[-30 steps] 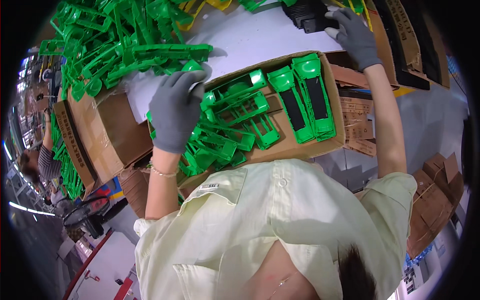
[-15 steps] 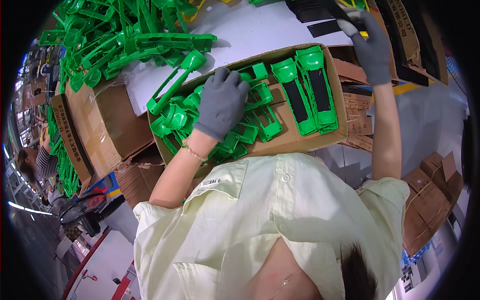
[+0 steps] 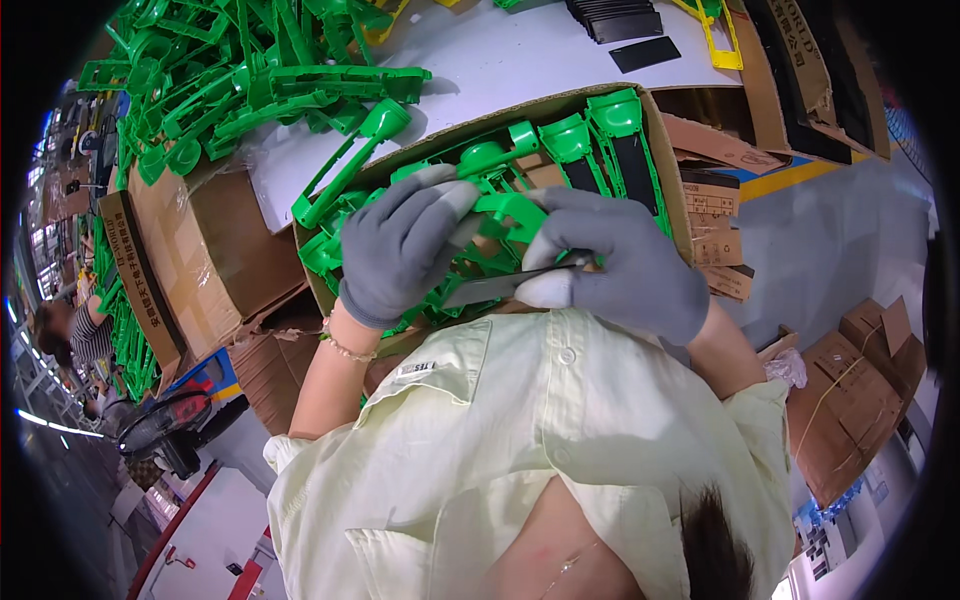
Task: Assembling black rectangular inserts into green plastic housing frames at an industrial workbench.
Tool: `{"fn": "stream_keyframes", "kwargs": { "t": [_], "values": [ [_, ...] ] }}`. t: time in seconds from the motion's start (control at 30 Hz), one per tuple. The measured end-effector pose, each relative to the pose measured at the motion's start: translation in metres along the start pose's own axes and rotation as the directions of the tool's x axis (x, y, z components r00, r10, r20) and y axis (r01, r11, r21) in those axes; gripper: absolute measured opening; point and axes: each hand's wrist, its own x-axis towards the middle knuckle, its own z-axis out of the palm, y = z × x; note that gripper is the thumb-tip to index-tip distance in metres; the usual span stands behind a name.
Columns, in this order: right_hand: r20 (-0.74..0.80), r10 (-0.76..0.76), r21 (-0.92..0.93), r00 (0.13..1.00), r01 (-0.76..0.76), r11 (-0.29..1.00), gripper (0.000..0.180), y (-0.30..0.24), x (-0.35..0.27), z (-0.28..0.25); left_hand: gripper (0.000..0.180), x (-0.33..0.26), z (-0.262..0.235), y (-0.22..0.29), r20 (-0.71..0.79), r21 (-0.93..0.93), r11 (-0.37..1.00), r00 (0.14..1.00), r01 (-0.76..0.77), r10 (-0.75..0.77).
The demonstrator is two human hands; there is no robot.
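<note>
My left hand, in a grey glove with pale fingertips, is closed at the end of a green plastic frame held above the open carton. Between the thumb and fingers of my gloved right hand is a thin black rectangular strip. The right fingers come close to the green frame; whether they touch it I cannot tell. Below both hands the carton holds loose green frames, partly hidden by the gloves. On its right side two green frames with black inserts lie side by side.
A big heap of green frames covers the left of the white table. At the table's far right are a stack of black strips, a single strip and a yellow frame. Cardboard boxes stand on the right floor.
My right hand has come back from the strip stack to the carton with a black strip. My left hand has lifted a green frame and moved slightly toward me.
</note>
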Motion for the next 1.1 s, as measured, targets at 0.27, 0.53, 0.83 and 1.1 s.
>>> {"fn": "stream_keyframes", "kwargs": {
  "t": [0.27, 0.53, 0.83, 1.1],
  "values": [
    [-0.353, -0.143, 0.664, 0.924, 0.356, 0.657, 0.016, 0.048, -0.033, -0.016, 0.042, -0.003, 0.004, 0.000, 0.554, -0.788, 0.000, 0.710, 0.615, -0.434],
    [-0.422, 0.404, 0.420, 0.811, -0.220, 0.880, 0.018, 0.010, -0.048, -0.049, 0.031, 0.008, 0.011, 0.002, 0.665, -0.733, -0.318, 0.533, 0.602, -0.523],
    [-0.423, 0.140, -0.082, 0.895, -0.192, 0.978, 0.019, 0.023, -0.017, -0.025, 0.033, 0.028, 0.015, 0.019, 0.706, -0.707, -0.359, 0.578, 0.609, -0.410],
    [-0.478, 0.092, -0.291, 0.874, -0.256, 0.922, 0.019, 0.029, -0.014, -0.020, 0.028, 0.027, 0.028, 0.023, 0.716, -0.698, -0.401, 0.562, 0.593, -0.414]
  ]
}}
